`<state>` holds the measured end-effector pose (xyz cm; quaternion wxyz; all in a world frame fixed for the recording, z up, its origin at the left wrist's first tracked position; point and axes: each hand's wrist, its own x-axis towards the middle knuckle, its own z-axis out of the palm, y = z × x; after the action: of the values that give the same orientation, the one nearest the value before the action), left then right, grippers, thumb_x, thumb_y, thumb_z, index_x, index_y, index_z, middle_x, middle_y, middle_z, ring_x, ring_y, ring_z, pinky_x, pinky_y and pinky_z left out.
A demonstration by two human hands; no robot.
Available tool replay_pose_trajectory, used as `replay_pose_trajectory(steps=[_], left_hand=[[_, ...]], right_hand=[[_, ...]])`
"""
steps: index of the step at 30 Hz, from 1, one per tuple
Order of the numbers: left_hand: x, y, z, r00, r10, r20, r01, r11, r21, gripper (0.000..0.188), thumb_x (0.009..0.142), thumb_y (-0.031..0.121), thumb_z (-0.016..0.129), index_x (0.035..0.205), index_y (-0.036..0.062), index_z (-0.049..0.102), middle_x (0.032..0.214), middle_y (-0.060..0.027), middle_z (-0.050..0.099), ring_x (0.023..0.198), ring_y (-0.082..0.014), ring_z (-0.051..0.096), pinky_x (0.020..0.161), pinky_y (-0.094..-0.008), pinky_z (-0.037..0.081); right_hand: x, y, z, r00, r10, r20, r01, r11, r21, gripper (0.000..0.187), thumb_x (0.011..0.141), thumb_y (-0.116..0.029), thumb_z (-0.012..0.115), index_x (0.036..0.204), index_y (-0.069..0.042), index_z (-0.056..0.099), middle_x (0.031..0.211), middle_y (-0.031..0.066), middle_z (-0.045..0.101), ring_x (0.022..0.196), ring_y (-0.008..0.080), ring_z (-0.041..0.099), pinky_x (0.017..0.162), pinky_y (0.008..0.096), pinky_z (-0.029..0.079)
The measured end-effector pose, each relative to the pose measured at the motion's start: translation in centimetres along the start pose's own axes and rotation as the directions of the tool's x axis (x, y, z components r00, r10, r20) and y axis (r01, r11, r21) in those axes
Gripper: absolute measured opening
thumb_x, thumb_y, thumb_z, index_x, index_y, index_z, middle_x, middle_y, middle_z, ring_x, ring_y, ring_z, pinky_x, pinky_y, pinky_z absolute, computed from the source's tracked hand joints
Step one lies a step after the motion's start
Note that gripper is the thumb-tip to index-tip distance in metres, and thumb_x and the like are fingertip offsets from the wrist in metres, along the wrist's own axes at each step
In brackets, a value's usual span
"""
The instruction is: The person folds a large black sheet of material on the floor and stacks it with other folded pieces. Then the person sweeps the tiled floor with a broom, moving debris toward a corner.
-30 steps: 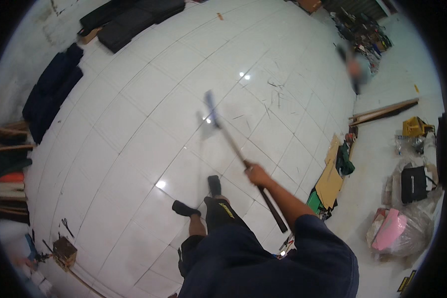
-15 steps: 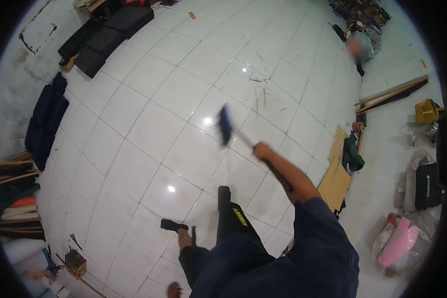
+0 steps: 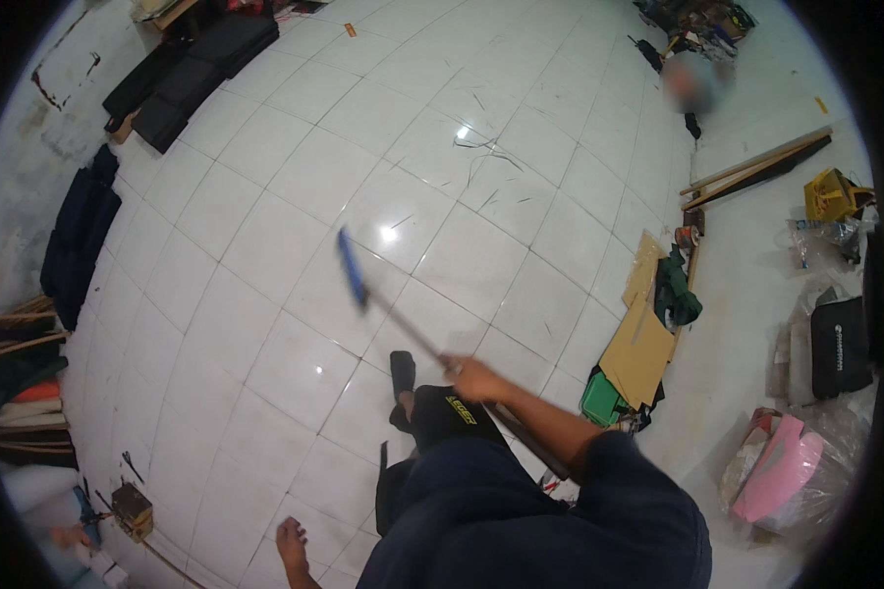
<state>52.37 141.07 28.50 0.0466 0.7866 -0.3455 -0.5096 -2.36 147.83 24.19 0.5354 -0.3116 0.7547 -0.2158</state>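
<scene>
A broom [image 3: 352, 267] with a blue head and a long dark handle slants across the white tiled floor. My right hand [image 3: 473, 379] is closed round its handle, with the rest of the handle running back under my forearm. The broom head is slightly blurred, so I cannot tell whether its bristles touch the tiles. My left hand [image 3: 291, 540] hangs low at the left of my body, holding nothing, fingers loosely curled and partly apart. Dark thin strips [image 3: 486, 149] and small scraps lie scattered on the floor beyond the broom.
Black padded pieces [image 3: 182, 83] and a dark blue bundle [image 3: 81, 236] line the left wall. At right lie cardboard [image 3: 638, 348], a green box [image 3: 604, 398], wooden bars [image 3: 756, 172], a black bag [image 3: 841, 348] and a pink item [image 3: 781, 469]. A person [image 3: 692, 86] is at the far right.
The broom has swept left and nearer to me, with my right hand moving the same way. My left hand has come further into view. My feet have shifted, and the view has moved slightly.
</scene>
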Motion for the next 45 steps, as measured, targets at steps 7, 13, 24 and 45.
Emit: replay_pose_trajectory(steps=[7,13,24,45], left_hand=[[-3.5,-1.9,2.4,0.992,0.085,0.095,-0.088,0.996,0.029,0.042,0.09,0.034,0.055,0.116,0.0018,0.053,0.098,-0.0054,0.058,0.086,-0.0174,0.055,0.072,-0.031,0.044],[-10.1,-13.6,4.1,0.977,-0.211,-0.015,0.21,0.978,-0.013,0.035,0.089,0.031,0.054,0.112,0.0049,0.054,0.094,-0.007,0.058,0.079,-0.0195,0.057,0.064,-0.032,0.045],[-21.9,-21.8,16.6,0.938,-0.308,0.161,0.216,0.88,0.423,0.042,0.088,0.033,0.056,0.118,0.004,0.05,0.109,-0.0133,0.055,0.094,-0.0285,0.056,0.073,-0.041,0.049],[-22.8,-2.0,29.5,0.993,0.015,0.115,-0.045,0.964,0.262,0.029,0.088,0.028,0.056,0.107,0.0062,0.055,0.085,-0.0022,0.054,0.068,-0.0122,0.053,0.053,-0.0248,0.041]], right_hand=[[-4.0,6.6,9.8,0.934,-0.064,0.351,0.122,0.982,-0.144,0.04,0.074,-0.028,0.059,0.106,-0.003,0.063,0.099,0.0217,0.064,0.093,0.0364,0.061,0.083,0.0399,0.047],[3.5,17.7,-15.1,0.969,0.233,-0.083,-0.226,0.696,-0.682,0.031,0.08,-0.021,0.052,0.094,0.003,0.065,0.107,0.023,0.06,0.098,0.0383,0.058,0.086,0.0433,0.047],[-20.6,27.2,-26.2,0.948,0.172,-0.266,-0.242,0.936,-0.255,0.045,0.085,-0.023,0.05,0.126,-0.005,0.049,0.103,0.027,0.06,0.097,0.0411,0.058,0.085,0.0458,0.046],[-21.7,39.5,-33.1,0.918,0.225,-0.326,-0.295,0.937,-0.186,0.054,0.086,-0.019,0.05,0.137,-0.012,0.038,0.096,0.0249,0.062,0.085,0.0386,0.062,0.077,0.0468,0.049]])
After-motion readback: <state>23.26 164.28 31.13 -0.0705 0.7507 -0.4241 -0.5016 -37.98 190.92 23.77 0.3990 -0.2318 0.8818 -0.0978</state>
